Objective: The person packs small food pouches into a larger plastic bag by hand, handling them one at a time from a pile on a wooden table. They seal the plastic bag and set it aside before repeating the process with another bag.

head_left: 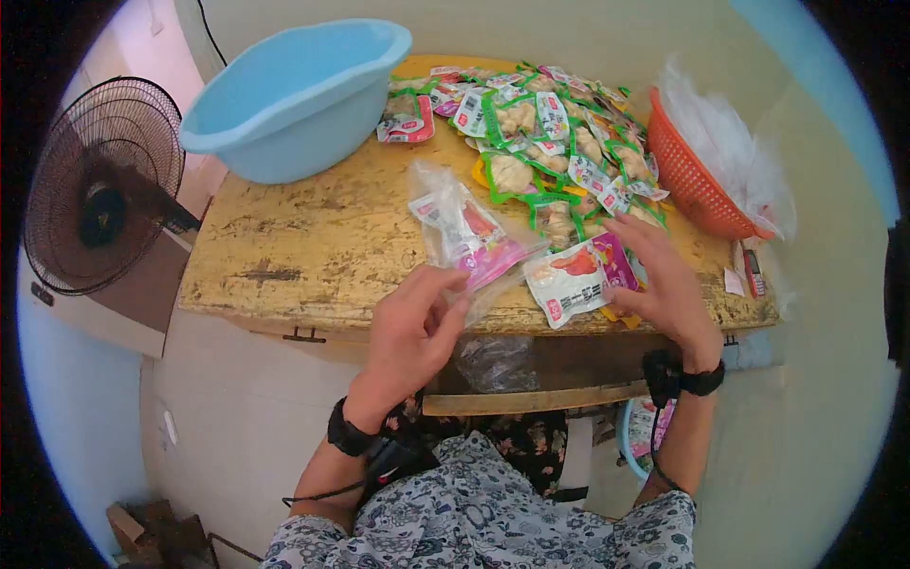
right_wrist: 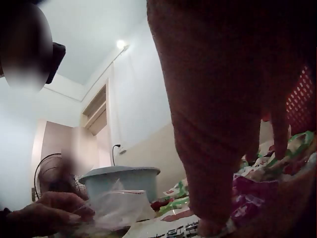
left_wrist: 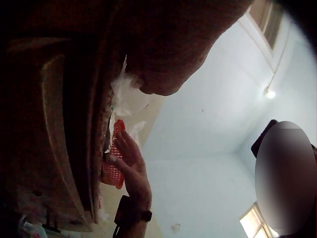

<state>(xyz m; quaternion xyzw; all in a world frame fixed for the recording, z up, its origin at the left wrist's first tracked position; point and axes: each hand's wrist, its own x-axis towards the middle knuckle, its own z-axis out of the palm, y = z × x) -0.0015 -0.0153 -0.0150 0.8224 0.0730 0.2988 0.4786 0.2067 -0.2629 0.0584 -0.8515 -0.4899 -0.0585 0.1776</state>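
Observation:
My left hand pinches the near end of a clear plastic bag between thumb and curled fingers. Inside the bag lies a white and pink food packet. In the right wrist view the bag stands up beside the left hand. My right hand spreads over the near right of the packet pile, its thumb at the edge of a white and purple packet that lies flat by the table's front edge. Its fingers reach down to the green-edged packets.
A heap of vacuum-packed food packets covers the back right of the worn yellow table. A blue basin stands at the back left, a red basket with clear bags on the right. Below the front edge, a drawer is pulled out.

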